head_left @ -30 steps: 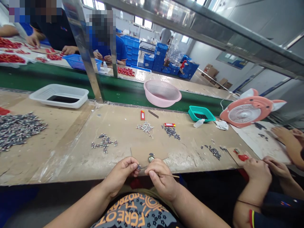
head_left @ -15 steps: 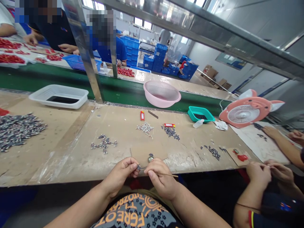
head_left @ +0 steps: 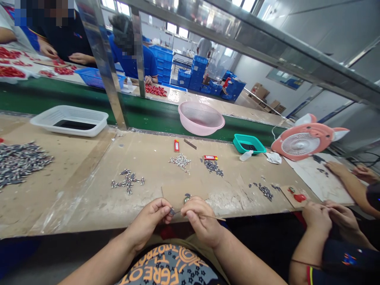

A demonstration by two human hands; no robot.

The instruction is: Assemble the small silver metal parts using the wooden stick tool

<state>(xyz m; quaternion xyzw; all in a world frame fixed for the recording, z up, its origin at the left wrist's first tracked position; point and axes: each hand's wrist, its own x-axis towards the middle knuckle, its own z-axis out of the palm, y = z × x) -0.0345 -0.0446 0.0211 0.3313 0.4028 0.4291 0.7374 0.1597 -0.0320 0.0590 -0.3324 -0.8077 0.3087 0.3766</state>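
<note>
Small dark piece [head_left: 171, 211]: partly hiding in the left hand [head_left: 151, 219], its details showing too small to tell.
Thin stick [head_left: 213, 217]: passing through the right hand [head_left: 203, 223], which is covering its middle.
Round object [head_left: 187, 199]: sitting partly behind the right hand's knuckles.
Dark pile [head_left: 20, 164]: running off the left edge.
Blue-shirted worker [head_left: 150, 65]: partly disappearing behind a steel post [head_left: 138, 51].

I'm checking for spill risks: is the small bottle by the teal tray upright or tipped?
Tipped: the bottle slants sideways, its nozzle towards the teal tray. Whether it lies flat or leans, I cannot tell.
</note>
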